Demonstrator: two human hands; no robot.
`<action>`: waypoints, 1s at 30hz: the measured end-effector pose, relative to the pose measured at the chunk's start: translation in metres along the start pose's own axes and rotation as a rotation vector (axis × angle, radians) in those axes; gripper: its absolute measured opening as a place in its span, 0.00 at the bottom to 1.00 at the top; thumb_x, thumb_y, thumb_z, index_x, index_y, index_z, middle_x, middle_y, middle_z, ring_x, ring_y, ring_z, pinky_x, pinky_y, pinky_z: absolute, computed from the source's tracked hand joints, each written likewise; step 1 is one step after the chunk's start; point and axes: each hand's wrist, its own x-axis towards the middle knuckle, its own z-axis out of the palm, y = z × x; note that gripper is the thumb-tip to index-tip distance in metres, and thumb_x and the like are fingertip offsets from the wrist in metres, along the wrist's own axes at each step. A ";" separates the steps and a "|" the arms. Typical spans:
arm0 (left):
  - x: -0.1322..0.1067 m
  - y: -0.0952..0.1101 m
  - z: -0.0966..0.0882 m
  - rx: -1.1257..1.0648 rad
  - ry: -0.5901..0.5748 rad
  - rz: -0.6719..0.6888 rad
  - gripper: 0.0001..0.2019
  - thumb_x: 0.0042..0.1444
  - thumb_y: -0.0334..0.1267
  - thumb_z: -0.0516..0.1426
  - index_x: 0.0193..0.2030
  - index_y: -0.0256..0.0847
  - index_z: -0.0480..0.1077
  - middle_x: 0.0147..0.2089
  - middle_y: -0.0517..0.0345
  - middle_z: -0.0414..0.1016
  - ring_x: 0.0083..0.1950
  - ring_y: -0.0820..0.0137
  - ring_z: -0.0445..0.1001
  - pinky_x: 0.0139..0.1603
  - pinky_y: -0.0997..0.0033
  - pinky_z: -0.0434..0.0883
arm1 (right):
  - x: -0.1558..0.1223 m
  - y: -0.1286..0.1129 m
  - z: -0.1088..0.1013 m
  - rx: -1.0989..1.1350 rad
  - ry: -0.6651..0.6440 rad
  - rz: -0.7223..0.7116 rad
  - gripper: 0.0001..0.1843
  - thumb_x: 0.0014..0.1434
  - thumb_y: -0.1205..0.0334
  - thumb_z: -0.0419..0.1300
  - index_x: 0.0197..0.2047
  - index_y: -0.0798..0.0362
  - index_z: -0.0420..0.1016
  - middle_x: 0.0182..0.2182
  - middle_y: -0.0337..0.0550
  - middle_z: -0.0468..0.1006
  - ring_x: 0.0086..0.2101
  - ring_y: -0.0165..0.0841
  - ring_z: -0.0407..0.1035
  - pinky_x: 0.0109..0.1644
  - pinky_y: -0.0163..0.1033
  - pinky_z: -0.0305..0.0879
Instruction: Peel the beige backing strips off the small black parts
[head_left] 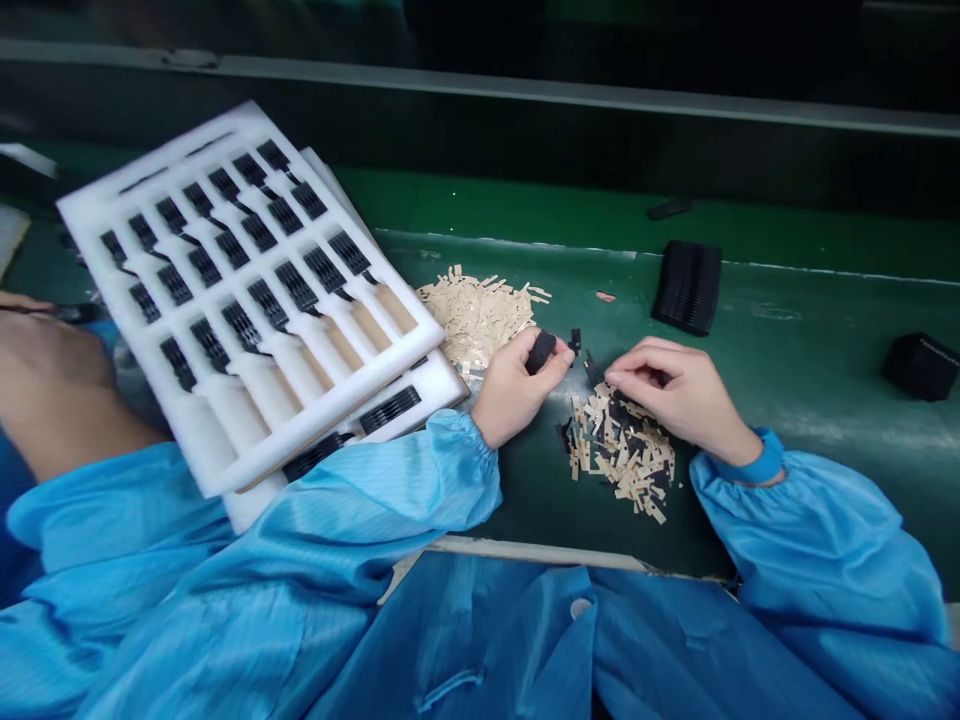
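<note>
My left hand (517, 385) is closed round a small black block (541, 352), whose lower part is hidden by the fingers. A little black tab (575, 341) shows just past its fingertips. To the right, my right hand (675, 390) pinches a thin dark strip (592, 368) between thumb and forefinger. Below that hand lies a loose pile of cream and black strips (622, 445). A larger heap of pale cream strips (480, 315) spreads on the green bench behind my left hand.
At left, a white foam tray (337, 375) with rows of black comb-like parts rests on a second foam tray (450, 385). A ridged black block (688, 288) and another black block (921, 366) stand rightward. Another person's hand (56, 385) is at far left.
</note>
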 end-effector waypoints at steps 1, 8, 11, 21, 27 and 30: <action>0.000 0.000 0.000 0.035 -0.012 0.008 0.07 0.59 0.40 0.61 0.35 0.40 0.72 0.28 0.64 0.69 0.29 0.74 0.66 0.31 0.74 0.64 | 0.000 0.002 0.004 -0.072 0.046 -0.056 0.10 0.67 0.58 0.61 0.45 0.51 0.83 0.38 0.46 0.79 0.34 0.35 0.71 0.37 0.42 0.68; -0.008 -0.005 -0.005 0.520 -0.182 0.332 0.06 0.64 0.36 0.57 0.38 0.40 0.74 0.30 0.62 0.73 0.32 0.73 0.71 0.36 0.72 0.66 | 0.009 0.024 0.011 -0.360 -0.065 -0.280 0.12 0.70 0.62 0.56 0.51 0.50 0.80 0.49 0.53 0.75 0.47 0.43 0.70 0.50 0.51 0.69; -0.015 -0.005 -0.008 0.719 -0.439 0.570 0.08 0.67 0.37 0.54 0.45 0.42 0.75 0.39 0.57 0.79 0.40 0.70 0.76 0.40 0.71 0.68 | 0.011 0.027 0.011 -0.304 -0.035 -0.266 0.10 0.71 0.61 0.55 0.46 0.51 0.78 0.44 0.51 0.75 0.46 0.42 0.70 0.50 0.49 0.69; -0.019 0.002 -0.004 0.492 -0.293 0.349 0.07 0.68 0.41 0.55 0.43 0.41 0.72 0.33 0.58 0.72 0.37 0.69 0.71 0.44 0.67 0.69 | 0.003 0.013 0.003 0.071 0.067 0.074 0.12 0.72 0.54 0.53 0.40 0.51 0.71 0.37 0.44 0.79 0.33 0.33 0.70 0.36 0.38 0.62; -0.047 -0.001 0.029 0.441 -0.212 0.347 0.07 0.65 0.33 0.52 0.49 0.40 0.65 0.46 0.48 0.72 0.49 0.63 0.72 0.55 0.57 0.74 | 0.001 0.019 0.020 0.364 0.238 0.261 0.17 0.69 0.45 0.55 0.38 0.51 0.70 0.31 0.41 0.77 0.26 0.30 0.66 0.31 0.37 0.63; -0.054 -0.013 0.047 0.527 -0.245 0.548 0.17 0.62 0.41 0.58 0.55 0.38 0.63 0.50 0.43 0.73 0.56 0.56 0.73 0.66 0.45 0.68 | 0.003 0.025 0.029 0.411 0.347 0.291 0.19 0.67 0.42 0.57 0.38 0.51 0.71 0.30 0.41 0.76 0.26 0.30 0.66 0.31 0.37 0.63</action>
